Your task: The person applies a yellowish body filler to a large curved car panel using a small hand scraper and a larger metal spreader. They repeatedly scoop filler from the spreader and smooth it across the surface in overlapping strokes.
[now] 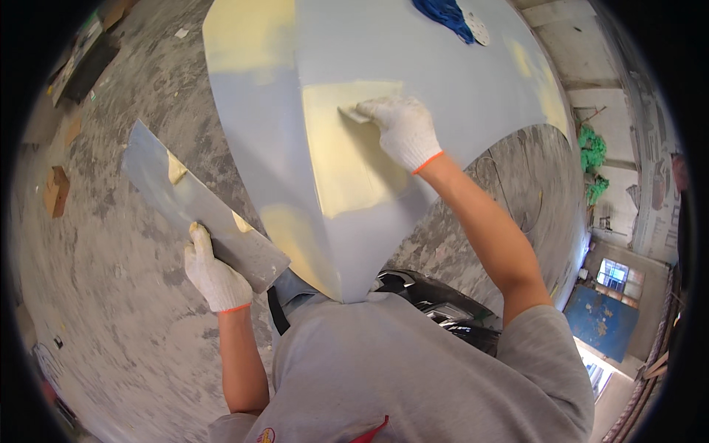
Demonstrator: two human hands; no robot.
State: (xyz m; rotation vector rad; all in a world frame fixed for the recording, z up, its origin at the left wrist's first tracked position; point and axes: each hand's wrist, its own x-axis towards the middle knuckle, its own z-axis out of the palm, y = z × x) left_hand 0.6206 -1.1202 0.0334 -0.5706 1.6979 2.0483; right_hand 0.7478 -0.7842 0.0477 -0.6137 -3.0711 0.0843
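A large grey curved body panel (443, 81) with several pale yellow filler patches fills the upper middle. My right hand (402, 129), in a white knitted glove with an orange cuff, grips a flat spreader (351, 115) against the yellow patch (336, 159) near the panel's ridge. My left hand (214, 273), gloved the same way, holds a long grey mixing board (199, 210) by its lower edge, left of the panel. Two dabs of yellow filler (176, 170) sit along the board's edge. The left thumb lies on the board; the other fingers are partly hidden.
A blue cloth (447, 16) and a white perforated disc (478, 29) lie on the panel's far part. Black vehicle parts (447, 306) are beside my body, right of the panel's near tip. A cardboard box (56, 192) stands on the stained concrete floor (140, 325).
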